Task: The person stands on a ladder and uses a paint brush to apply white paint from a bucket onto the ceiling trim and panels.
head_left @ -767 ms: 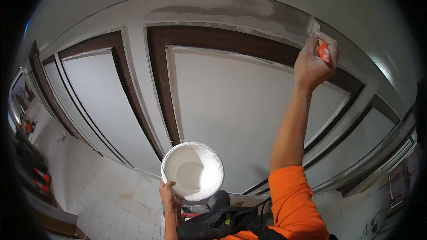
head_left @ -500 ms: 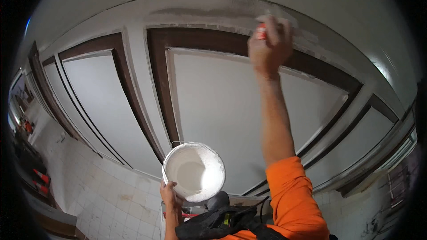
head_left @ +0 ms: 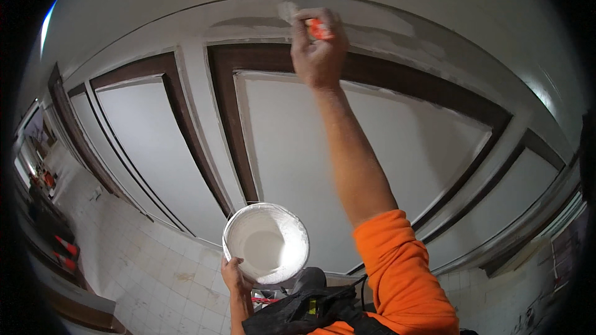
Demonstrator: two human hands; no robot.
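Note:
My right hand [head_left: 318, 53] is raised, closed on a paintbrush [head_left: 319, 28] with an orange-red handle; its pale bristles are against the band [head_left: 372, 28] of wet-looking, streaky white paint above the large middle panel [head_left: 347, 136], which has a dark brown frame. My left hand [head_left: 234, 273] grips the lower-left side of a white bucket [head_left: 267, 248] whose inside is coated white, with white paint in the bottom. The bucket is in front of the lower part of the panelling.
Narrower panels [head_left: 136, 136] flank the middle one. Below are a tiled floor [head_left: 167, 273] and, at lower left, orange traffic cones [head_left: 66, 247] among dark objects. A dark bag or pouch [head_left: 292, 310] hangs at my front.
My right hand with the brush has moved far to the left along the band above the panel. My left hand and the bucket have stayed almost in place.

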